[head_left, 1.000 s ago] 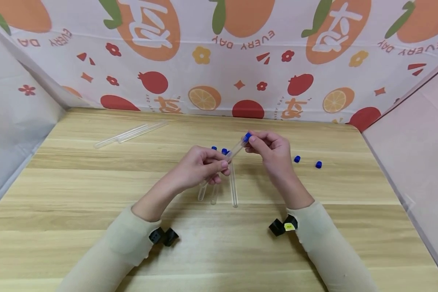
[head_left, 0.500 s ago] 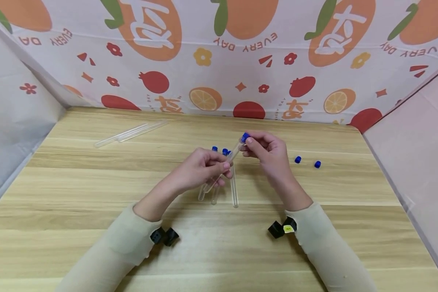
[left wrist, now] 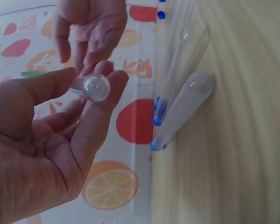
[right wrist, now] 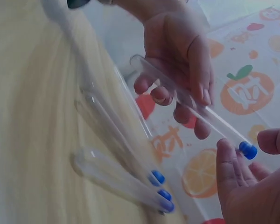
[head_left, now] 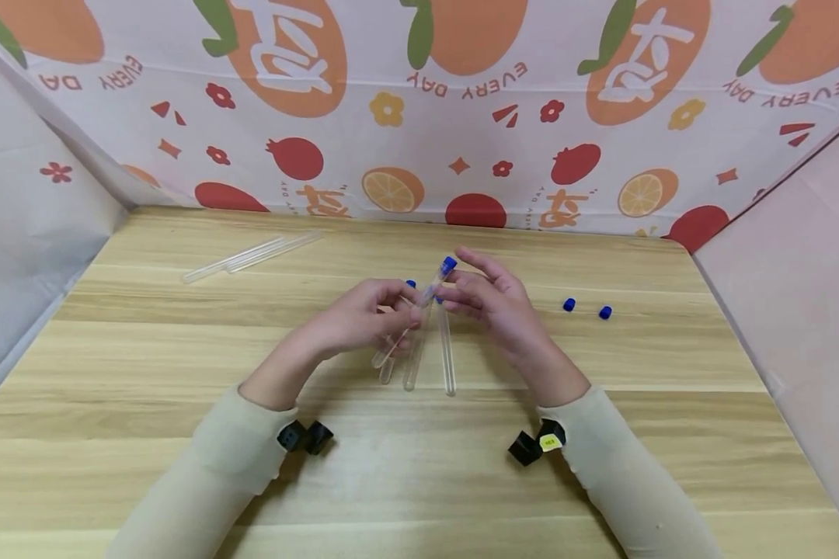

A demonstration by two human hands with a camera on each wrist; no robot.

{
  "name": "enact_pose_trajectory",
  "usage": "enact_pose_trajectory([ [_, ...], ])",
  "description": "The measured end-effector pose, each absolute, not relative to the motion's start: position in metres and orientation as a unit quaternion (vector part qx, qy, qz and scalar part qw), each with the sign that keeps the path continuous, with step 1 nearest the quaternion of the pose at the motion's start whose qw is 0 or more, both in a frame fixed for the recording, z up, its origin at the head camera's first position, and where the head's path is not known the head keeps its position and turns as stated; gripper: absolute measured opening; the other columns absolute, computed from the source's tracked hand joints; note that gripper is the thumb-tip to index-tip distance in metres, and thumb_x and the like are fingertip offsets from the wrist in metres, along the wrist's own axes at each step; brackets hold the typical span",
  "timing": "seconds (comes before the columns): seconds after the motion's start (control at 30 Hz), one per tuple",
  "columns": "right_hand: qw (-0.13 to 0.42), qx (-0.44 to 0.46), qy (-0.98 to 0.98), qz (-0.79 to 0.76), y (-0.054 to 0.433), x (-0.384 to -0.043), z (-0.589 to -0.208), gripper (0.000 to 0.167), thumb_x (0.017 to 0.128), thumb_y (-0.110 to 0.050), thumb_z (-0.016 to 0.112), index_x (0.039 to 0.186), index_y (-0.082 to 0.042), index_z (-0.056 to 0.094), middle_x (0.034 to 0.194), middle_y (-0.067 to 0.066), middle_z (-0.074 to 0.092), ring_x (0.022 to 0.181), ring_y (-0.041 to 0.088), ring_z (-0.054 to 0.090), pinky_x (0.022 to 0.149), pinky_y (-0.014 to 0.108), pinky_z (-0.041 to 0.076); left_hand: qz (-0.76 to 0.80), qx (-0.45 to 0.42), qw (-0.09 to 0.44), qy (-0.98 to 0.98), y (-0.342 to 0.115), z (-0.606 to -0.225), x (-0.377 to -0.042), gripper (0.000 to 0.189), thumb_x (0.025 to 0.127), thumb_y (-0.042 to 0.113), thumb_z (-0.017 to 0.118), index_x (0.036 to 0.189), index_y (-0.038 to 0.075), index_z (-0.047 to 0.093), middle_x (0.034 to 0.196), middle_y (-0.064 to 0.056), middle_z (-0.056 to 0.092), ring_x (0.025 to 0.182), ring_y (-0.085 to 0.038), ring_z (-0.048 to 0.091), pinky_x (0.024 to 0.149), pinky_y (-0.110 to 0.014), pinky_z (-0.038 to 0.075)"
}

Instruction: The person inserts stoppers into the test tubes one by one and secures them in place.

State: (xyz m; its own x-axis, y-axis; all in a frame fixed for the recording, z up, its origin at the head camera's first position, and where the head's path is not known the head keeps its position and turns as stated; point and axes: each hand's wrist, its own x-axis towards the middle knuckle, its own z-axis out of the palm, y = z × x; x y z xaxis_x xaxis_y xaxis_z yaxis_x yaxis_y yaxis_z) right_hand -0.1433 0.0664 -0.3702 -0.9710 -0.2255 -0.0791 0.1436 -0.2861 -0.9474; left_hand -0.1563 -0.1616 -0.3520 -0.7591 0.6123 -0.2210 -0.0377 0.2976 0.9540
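My left hand [head_left: 363,317] pinches a clear test tube [right wrist: 214,122] between thumb and fingers, above the table. The tube slants, its blue cap [head_left: 449,265] at the upper end and its rounded end low toward my left. Close beside the cap is my right hand [head_left: 492,304], fingers spread. In the right wrist view, its thumb stands apart from the blue cap while its fingertips are near the tube; whether they touch cannot be told. Below the hands, several blue-capped test tubes [head_left: 447,359] lie on the table, their caps partly hidden by fingers.
Two loose blue caps, a nearer one [head_left: 569,304] and an outer one [head_left: 604,313], lie right of my right hand. Clear tubes without caps [head_left: 252,255] lie at the back left of the wooden table [head_left: 419,481]. A fruit-print cloth [head_left: 419,116] rises behind the table.
My right hand has let go of the blue cap and spread its fingers. Still in my left hand, the capped tube has moved slightly left and lower.
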Motion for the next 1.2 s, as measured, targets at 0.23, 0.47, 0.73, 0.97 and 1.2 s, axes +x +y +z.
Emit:
enact_pose_trajectory([
  [0.23, 0.208, -0.017, 0.524, -0.826, 0.045, -0.138, -0.383, 0.045, 0.102, -0.008, 0.054, 0.146, -0.005, 0.045, 0.125, 0.014, 0.067, 0.105, 0.022, 0.070, 0.095, 0.035, 0.056, 0.486, 0.175, 0.246, 0.820, -0.178, -0.349, -0.163, 0.025, 0.100, 0.015, 0.059, 0.120, -0.001, 0.060, 0.105, -0.020, 0.059, 0.086, -0.033, 0.070, 0.067, -0.040, 0.062],
  [0.47, 0.243, -0.012, 0.514, -0.823, 0.027, -0.137, -0.384, 0.040, 0.103, -0.008, 0.050, 0.143, -0.009, 0.050, 0.132, 0.017, 0.063, 0.113, 0.027, 0.067, 0.099, 0.038, 0.053, 0.456, 0.166, 0.232, 0.843, -0.189, -0.349, -0.170, 0.039, 0.097, 0.016, 0.065, 0.131, 0.002, 0.051, 0.105, -0.018, 0.062, 0.079, -0.023, 0.065, 0.068, -0.041, 0.061],
  [0.73, 0.290, 0.016, 0.475, -0.831, 0.012, -0.141, -0.387, 0.045, 0.104, -0.008, 0.047, 0.149, -0.009, 0.044, 0.144, 0.021, 0.052, 0.128, 0.033, 0.057, 0.104, 0.039, 0.050, 0.415, 0.156, 0.232, 0.866, -0.199, -0.352, -0.174, 0.035, 0.097, 0.014, 0.062, 0.128, 0.001, 0.053, 0.112, -0.020, 0.059, 0.077, -0.024, 0.064, 0.066, -0.040, 0.061],
  [0.97, 0.311, 0.025, 0.465, -0.828, 0.004, -0.144, -0.391, 0.048, 0.105, -0.012, 0.045, 0.152, -0.007, 0.036, 0.146, 0.022, 0.048, 0.134, 0.035, 0.051, 0.106, 0.043, 0.048, 0.379, 0.144, 0.256, 0.878, -0.204, -0.358, -0.178, 0.030, 0.098, 0.013, 0.061, 0.125, 0.000, 0.055, 0.102, -0.018, 0.062, 0.070, -0.024, 0.063, 0.063, -0.039, 0.060],
  [1.2, 0.316, 0.022, 0.463, -0.828, 0.000, -0.145, -0.392, 0.052, 0.105, -0.013, 0.045, 0.153, -0.002, 0.030, 0.150, 0.026, 0.042, 0.137, 0.037, 0.046, 0.110, 0.048, 0.043, 0.362, 0.129, 0.271, 0.883, -0.205, -0.364, -0.181, 0.031, 0.098, 0.015, 0.061, 0.124, 0.000, 0.054, 0.106, -0.019, 0.064, 0.072, -0.023, 0.066, 0.062, -0.037, 0.061],
])
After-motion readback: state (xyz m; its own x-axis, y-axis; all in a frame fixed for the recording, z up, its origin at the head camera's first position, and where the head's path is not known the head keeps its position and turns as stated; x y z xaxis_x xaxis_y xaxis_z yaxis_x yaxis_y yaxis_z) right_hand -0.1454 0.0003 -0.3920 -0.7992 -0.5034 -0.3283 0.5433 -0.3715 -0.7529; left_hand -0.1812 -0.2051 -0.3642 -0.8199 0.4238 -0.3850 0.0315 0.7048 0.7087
